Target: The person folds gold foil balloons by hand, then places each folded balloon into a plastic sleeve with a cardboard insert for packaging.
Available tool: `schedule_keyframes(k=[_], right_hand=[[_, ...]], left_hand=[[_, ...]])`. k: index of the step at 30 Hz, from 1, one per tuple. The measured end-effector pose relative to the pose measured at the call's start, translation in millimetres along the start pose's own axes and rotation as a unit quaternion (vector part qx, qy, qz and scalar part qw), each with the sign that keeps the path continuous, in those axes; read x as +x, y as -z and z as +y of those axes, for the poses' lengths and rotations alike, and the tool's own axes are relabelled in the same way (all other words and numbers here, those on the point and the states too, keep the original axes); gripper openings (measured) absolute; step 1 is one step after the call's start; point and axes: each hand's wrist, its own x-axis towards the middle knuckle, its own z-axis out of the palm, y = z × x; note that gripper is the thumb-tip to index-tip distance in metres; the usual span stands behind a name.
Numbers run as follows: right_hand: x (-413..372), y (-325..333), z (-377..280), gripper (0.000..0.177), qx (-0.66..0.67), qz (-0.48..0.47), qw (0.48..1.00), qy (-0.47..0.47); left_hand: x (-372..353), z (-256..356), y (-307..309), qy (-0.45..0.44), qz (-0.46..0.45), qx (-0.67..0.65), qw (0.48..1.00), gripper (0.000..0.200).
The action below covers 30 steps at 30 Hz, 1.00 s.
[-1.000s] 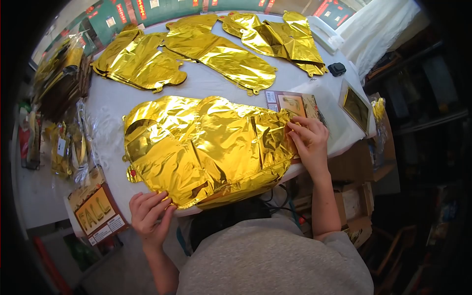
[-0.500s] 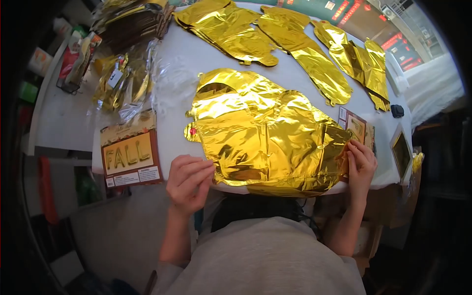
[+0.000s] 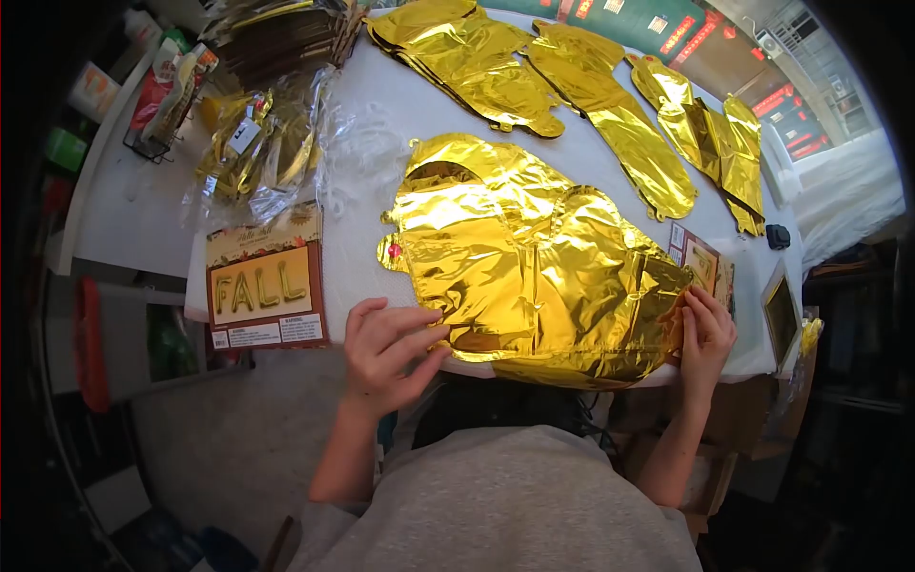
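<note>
A large flat gold foil balloon lies across the front of the table, its lower edge reaching the table's edge. My left hand is at its lower left corner, fingers spread and fingertips touching or just beside the foil. At the lower right corner, my right hand pinches the foil between thumb and fingers. A printed FALL card lies left of my left hand. Partly under the foil's right side is another printed card.
Along the back lie gold foil balloons in a stack, a long piece and a folded piece. Plastic-wrapped foil packets and a card pile stand back left. A small black object sits at the right edge.
My left hand's fingers have spread and its thumb has come away from the others. My right hand keeps its pinch. The whole view has shifted slightly.
</note>
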Motion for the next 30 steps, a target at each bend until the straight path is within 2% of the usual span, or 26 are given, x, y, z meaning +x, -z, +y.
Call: schedule_keyframes(k=[4,6,16,18,22,26,28,30], right_hand=[[0,1,-2,0.022,0.031,0.016,0.999,-0.007],[1,5,-7,0.023,-0.006,-0.012,0.998,0.065],[-2,2,-16,0.023,0.009,-0.021,0.999,0.042],[-3,4,-16,0.023,0.008,-0.029,0.999,0.041],[-3,1,-14,0.022,0.029,-0.018,0.999,0.031],[0,6,-21,0.023,0.081,0.009,0.997,-0.017],[12,14,-26,0.025,0.086,-0.002,0.996,0.014],[37,23,-47,0.026,0.114,-0.019,0.992,0.049]], left_hand=[[1,0,0,0.001,0.003,-0.001,1.000,0.029],[4,3,0,0.015,0.000,0.010,1.000,0.030],[3,3,-4,0.035,-0.004,0.020,0.999,0.033],[-2,-2,-8,0.042,0.063,-0.008,0.997,0.027],[-7,-7,-5,0.057,0.113,-0.055,0.990,0.027],[-12,-5,0,0.007,0.065,-0.057,0.996,0.029],[-7,1,4,-0.014,0.037,-0.039,0.998,0.030],[2,13,4,0.011,0.000,-0.017,1.000,0.031]])
